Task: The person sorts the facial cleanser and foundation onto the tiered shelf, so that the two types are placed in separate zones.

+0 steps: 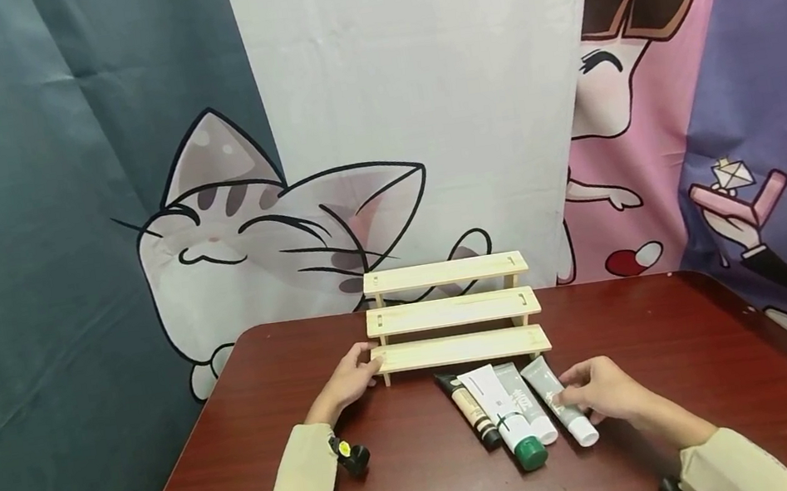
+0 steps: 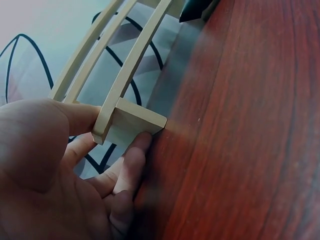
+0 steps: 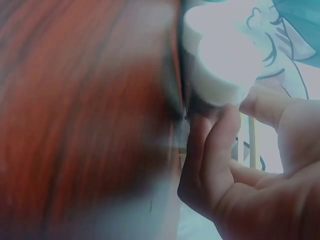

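A three-tier pale wooden rack (image 1: pixel 459 349) stands at the back of the table. My left hand (image 1: pixel 351 375) grips the left end of its lowest tier; in the left wrist view the thumb of this hand (image 2: pixel 45 165) lies over the slat (image 2: pixel 131 65), with fingers beneath. Four tubes lie before the rack: a black and beige one (image 1: pixel 472 412), a white one with a green cap (image 1: pixel 499 408), a grey one (image 1: pixel 525 401) and a smaller grey one (image 1: pixel 554 392) at the right. My right hand (image 1: pixel 605 392) pinches that rightmost tube, whose white cap (image 3: pixel 220 85) shows in the right wrist view.
The dark red wooden table (image 1: pixel 412 486) extends around the rack and tubes. Behind it hangs a cloth backdrop (image 1: pixel 434 105) with a cartoon cat and figures. A black camera (image 1: pixel 352 458) is strapped at the left wrist.
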`<state>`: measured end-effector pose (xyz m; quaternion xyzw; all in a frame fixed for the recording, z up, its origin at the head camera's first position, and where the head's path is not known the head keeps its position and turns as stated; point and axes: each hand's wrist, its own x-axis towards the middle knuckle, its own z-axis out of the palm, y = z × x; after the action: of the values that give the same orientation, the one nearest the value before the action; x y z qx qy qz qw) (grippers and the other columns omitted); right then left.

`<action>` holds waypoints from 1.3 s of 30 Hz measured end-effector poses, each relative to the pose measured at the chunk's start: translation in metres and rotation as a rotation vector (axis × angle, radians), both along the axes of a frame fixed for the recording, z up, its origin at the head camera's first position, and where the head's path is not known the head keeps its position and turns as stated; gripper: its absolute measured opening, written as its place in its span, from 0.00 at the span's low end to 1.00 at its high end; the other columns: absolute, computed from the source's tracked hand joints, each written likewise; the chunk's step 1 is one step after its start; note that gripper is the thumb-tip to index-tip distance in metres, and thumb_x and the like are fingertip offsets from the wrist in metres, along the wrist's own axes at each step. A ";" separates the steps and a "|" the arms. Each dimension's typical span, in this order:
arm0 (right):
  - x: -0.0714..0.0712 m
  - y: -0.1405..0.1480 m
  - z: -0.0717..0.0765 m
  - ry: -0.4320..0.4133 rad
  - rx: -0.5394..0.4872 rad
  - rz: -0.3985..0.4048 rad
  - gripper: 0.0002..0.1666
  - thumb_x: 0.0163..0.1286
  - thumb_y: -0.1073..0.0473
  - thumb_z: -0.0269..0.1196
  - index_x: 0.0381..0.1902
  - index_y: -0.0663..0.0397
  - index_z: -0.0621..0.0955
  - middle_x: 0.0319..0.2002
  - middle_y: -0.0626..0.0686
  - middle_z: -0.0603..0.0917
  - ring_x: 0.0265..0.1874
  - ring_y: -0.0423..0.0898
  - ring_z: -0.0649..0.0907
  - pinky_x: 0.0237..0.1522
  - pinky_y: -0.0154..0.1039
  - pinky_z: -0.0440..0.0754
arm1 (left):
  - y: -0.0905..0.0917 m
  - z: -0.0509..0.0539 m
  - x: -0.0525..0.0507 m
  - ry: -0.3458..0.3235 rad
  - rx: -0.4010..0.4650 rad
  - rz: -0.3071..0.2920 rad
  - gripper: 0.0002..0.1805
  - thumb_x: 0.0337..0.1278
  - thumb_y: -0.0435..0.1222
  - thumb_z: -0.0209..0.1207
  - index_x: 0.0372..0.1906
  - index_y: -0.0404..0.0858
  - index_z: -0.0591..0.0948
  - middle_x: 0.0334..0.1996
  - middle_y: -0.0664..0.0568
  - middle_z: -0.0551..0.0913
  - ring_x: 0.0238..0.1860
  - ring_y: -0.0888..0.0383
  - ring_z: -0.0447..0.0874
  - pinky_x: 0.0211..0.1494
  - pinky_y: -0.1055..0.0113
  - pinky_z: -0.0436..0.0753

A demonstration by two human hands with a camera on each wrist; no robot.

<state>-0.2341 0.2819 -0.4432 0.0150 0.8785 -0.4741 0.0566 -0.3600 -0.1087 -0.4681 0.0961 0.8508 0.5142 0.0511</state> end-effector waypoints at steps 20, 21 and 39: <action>0.000 0.000 0.000 0.008 -0.081 0.116 0.26 0.59 0.63 0.71 0.51 0.73 0.76 0.31 0.54 0.84 0.26 0.47 0.78 0.23 0.42 0.82 | 0.002 0.002 0.001 -0.032 -0.006 0.002 0.21 0.74 0.38 0.53 0.65 0.34 0.70 0.35 0.45 0.80 0.34 0.51 0.78 0.40 0.62 0.75; -0.001 0.000 0.000 0.015 -0.087 0.111 0.26 0.60 0.64 0.70 0.52 0.73 0.75 0.32 0.55 0.85 0.26 0.47 0.79 0.23 0.42 0.82 | 0.002 0.002 0.001 -0.037 -0.006 0.005 0.21 0.74 0.38 0.53 0.65 0.35 0.70 0.35 0.45 0.80 0.34 0.52 0.78 0.40 0.63 0.75; -0.011 -0.012 0.024 0.118 -0.211 0.005 0.31 0.63 0.61 0.71 0.60 0.69 0.74 0.46 0.62 0.85 0.39 0.49 0.85 0.38 0.45 0.86 | 0.008 0.002 0.003 -0.025 0.002 0.025 0.22 0.74 0.40 0.52 0.66 0.35 0.70 0.45 0.40 0.80 0.46 0.50 0.78 0.50 0.58 0.74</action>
<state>-0.2452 0.2698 -0.4196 -0.0209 0.8257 -0.5637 0.0072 -0.3566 -0.1003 -0.4664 0.0790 0.8507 0.5166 0.0554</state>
